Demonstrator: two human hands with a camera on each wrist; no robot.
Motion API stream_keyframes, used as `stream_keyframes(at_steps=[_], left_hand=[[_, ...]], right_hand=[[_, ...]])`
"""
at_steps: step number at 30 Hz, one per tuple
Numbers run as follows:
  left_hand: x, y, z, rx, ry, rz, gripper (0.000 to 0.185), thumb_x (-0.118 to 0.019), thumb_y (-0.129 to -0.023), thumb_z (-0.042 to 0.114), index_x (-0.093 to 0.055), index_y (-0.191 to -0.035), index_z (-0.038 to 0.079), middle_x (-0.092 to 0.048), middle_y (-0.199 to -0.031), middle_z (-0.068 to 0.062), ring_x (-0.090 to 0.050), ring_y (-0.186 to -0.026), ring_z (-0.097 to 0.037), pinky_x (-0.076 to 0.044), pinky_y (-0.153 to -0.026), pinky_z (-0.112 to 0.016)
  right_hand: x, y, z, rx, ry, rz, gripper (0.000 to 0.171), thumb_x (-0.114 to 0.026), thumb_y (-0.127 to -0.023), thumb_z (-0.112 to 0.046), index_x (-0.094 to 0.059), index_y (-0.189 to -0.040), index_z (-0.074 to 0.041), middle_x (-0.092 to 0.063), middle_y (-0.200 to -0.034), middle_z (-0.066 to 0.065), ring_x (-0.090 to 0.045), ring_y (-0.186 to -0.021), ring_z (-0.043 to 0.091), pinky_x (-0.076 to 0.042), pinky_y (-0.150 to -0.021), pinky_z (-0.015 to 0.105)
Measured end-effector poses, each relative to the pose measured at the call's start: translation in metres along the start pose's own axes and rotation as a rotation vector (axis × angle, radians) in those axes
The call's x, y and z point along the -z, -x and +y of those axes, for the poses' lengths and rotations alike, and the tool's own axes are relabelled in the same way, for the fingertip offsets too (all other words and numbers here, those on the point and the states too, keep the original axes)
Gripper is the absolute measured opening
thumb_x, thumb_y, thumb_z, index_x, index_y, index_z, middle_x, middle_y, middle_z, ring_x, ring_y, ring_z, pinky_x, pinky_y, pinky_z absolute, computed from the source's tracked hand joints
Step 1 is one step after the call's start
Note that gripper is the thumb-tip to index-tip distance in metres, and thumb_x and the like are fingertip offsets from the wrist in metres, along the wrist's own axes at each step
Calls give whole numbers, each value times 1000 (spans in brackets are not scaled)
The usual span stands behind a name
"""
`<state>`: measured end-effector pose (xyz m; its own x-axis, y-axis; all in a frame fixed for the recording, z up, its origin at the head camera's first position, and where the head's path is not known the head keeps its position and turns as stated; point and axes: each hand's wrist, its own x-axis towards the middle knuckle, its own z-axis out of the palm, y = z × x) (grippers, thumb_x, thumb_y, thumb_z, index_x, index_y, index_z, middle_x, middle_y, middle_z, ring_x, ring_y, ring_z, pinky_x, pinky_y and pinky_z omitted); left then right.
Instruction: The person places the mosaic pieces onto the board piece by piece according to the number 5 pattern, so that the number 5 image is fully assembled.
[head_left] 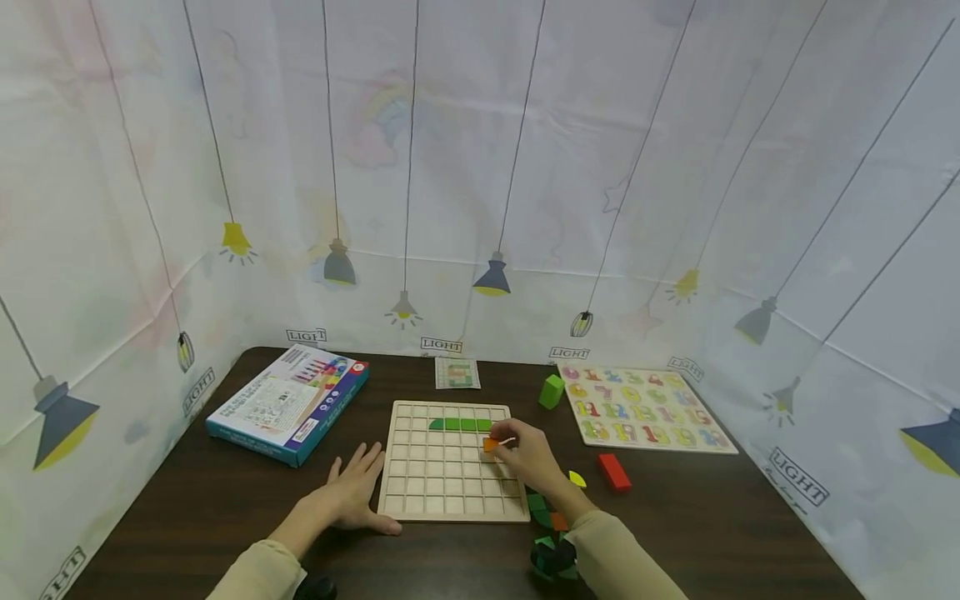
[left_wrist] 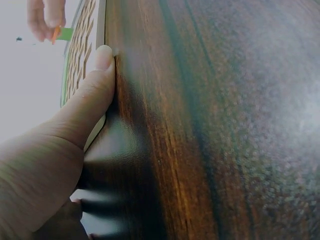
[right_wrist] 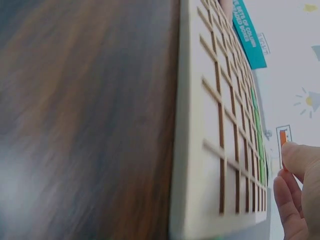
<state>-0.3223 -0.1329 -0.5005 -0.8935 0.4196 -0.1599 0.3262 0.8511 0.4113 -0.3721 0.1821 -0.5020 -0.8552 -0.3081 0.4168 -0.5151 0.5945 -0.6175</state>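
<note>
Nearest, a heap of loose coloured pieces (head_left: 551, 533) waits at the bench's (head_left: 712, 533) 6 o'clock edge. The left hand (head_left: 352, 496), grip released, lies flat against the grid board (head_left: 442, 492). The right hand (head_left: 528, 454) pinches an orange piece (head_left: 491, 445) over the board at 3 o'clock. Beyond, at 12, one green strip (head_left: 461, 424) is seated; I judge most cells remain unfilled.

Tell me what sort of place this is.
Probably a tabletop play or recording booth: a dark wooden table walled in by white cloth printed with lamps, holding children's puzzles, a wooden grid board and a number board.
</note>
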Motion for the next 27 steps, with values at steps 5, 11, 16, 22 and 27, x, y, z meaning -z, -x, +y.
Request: stream_keyframes(at_steps=[5,11,16,22,27], left_hand=[[1,1,1,-7,1,0,120,-72,-65,67,-21,-148,-2,-15,-154,-20,-9,-140,-40,-9,-103,-67],[1,3,2,-2,3,2,119,-72,-65,67,-21,-149,-1,-14,-155,-19,-8,-141,-39,-8,-104,-67],[0,3,1,-5,-2,2,120,-71,-65,69,-22,-148,-2,-15,-154,-20,-9,-141,-40,-8,-104,-67],[-2,0,-3,-23,28,-22,123,-68,-64,73,-19,-149,-2,-11,-155,-20,-5,-141,-41,-3,-103,-68],[-2,-1,-5,-27,42,-9,124,-67,-63,74,-19,-149,-1,-11,-155,-20,-5,-141,-40,-3,-103,-68]], right_hand=[[-14,-12,-3,-4,-37,-12,25,-70,-82,2,-64,-106,2,-65,-97,10,-63,-90,24,-54,-76,37],[-29,-25,-9,5,-46,-48,24,-68,-84,3,-63,-107,3,-65,-99,12,-63,-91,25,-53,-75,31],[-42,-35,-17,1,-64,-73,24,-67,-84,2,-62,-107,4,-64,-99,13,-63,-91,25,-53,-76,30],[-59,-42,-20,-8,-83,-69,23,-68,-85,-1,-63,-106,2,-65,-98,12,-63,-88,22,-52,-75,25],[-70,-46,-23,-23,-87,-57,23,-68,-86,-3,-62,-108,2,-64,-99,11,-62,-88,21,-51,-73,23]])
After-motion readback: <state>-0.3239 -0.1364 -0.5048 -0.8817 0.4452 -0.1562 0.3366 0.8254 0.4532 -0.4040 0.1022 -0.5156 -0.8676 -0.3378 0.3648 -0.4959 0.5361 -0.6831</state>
